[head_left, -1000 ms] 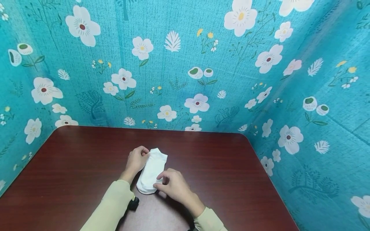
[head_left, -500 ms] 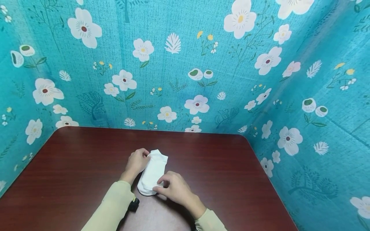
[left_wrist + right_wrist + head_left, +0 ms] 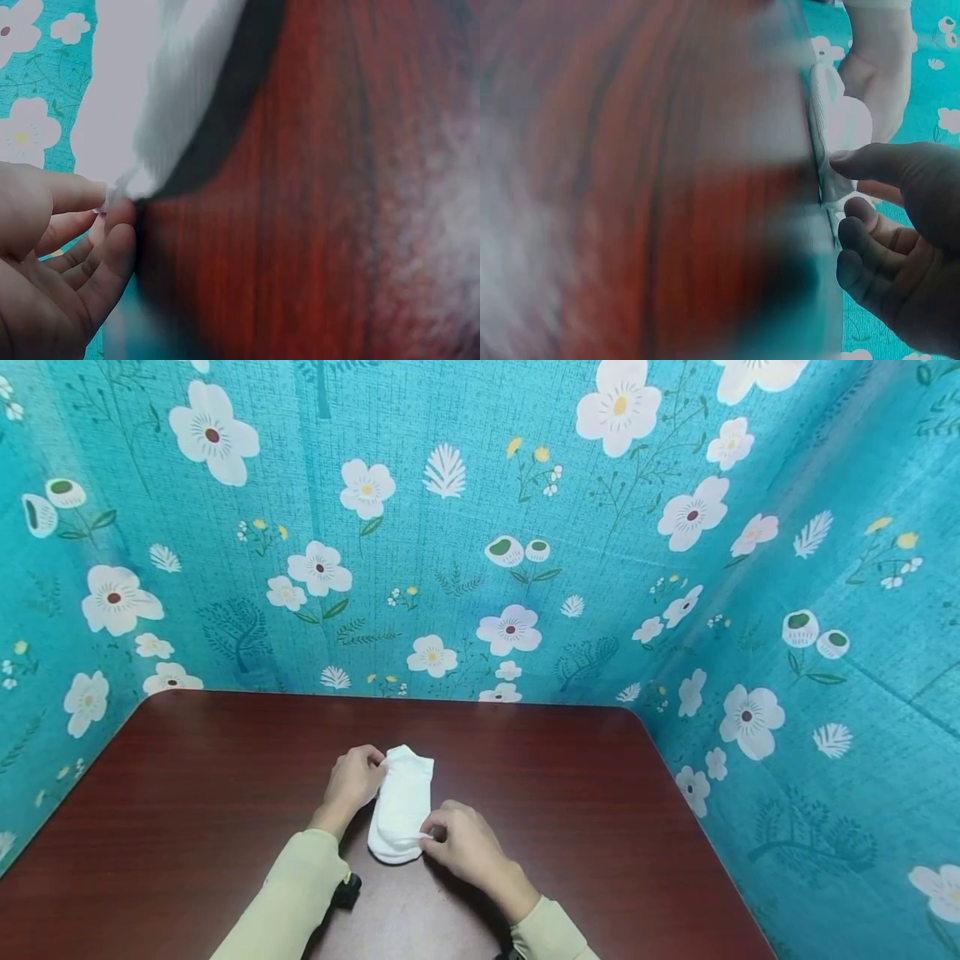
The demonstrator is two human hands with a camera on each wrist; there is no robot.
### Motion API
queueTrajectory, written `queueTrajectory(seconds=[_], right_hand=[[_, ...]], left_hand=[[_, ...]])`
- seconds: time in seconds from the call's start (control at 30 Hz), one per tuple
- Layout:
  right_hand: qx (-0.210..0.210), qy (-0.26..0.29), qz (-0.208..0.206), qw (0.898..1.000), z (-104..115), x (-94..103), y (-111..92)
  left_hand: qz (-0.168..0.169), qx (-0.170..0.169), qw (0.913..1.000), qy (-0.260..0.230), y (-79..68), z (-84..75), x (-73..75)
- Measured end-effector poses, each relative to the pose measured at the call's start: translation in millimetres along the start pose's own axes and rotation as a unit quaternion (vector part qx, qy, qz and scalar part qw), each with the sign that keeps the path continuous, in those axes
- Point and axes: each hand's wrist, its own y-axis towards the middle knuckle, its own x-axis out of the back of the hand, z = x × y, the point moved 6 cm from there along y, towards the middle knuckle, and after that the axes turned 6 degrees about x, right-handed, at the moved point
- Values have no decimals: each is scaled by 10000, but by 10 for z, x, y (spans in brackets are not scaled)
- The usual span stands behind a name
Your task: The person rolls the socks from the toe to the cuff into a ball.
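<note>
A pair of white ankle socks [image 3: 403,802], one laid over the other, lies on the dark red-brown table with the cuffs at the far end and the toes toward the person. My left hand [image 3: 356,779] pinches the left edge at the cuff; in the left wrist view, thumb and finger [image 3: 75,191] meet on a small fold of white fabric. At the lower right edge near the toes, my right hand [image 3: 467,847] pinches the upper sock between thumb and index finger. The right wrist view shows that thumb [image 3: 874,163] against the white cloth, the other fingers loosely bent.
The wood-grain table [image 3: 585,827] stretches out on both sides of the socks. Behind it and to the right hangs a teal floral curtain [image 3: 450,568]. A black wrist device [image 3: 347,891] shows beneath the left sleeve.
The toe end of the socks has shifted a little to the right, along with my right hand, so they lie straighter. My left hand stays at the cuff.
</note>
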Motion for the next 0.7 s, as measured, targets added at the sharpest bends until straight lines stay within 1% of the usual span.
queueTrajectory(seconds=[0.17, 0.23, 0.33, 0.5, 0.7], right_hand=[[-260, 19, -125, 9996, -75, 75, -10], [-283, 8, -175, 9994, -76, 102, -15], [-226, 13, -259, 9994, -52, 135, -13], [-91, 107, -355, 9993, 39, 187, 6], [84, 218, -444, 9987, 153, 199, 10]], left_hand=[[109, 112, 9997, -173, -14, 8, 6], [146, 139, 9996, -216, -16, 14, 2], [152, 166, 9994, -265, -14, 21, 1], [45, 167, 9990, -401, 3, 15, 27], [-39, 89, 9987, -503, 12, -8, 52]])
